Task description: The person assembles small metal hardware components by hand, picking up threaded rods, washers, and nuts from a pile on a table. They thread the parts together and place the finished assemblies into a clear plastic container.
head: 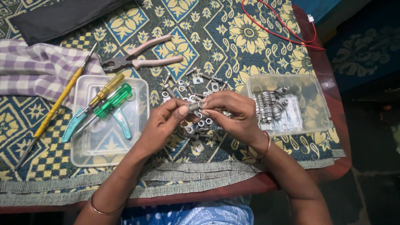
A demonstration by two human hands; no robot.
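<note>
My left hand [164,121] and my right hand [231,112] meet over the middle of the table, both pinching one small metal bolt with a nut [194,106] between their fingertips. Under and around the hands lies a scatter of loose nuts, bolts and washers [189,85] on the patterned blue and yellow cloth [208,33]. Part of that scatter is hidden beneath my hands.
A clear plastic box [316,104] at the right holds several bolts and nuts. A clear lid [81,156] at the left carries screwdrivers with yellow and green handles [112,100] and teal pliers. Pink-handled pliers [143,60], a long yellow screwdriver [56,106], checked fabric [33,68] and a red wire [283,35] lie around.
</note>
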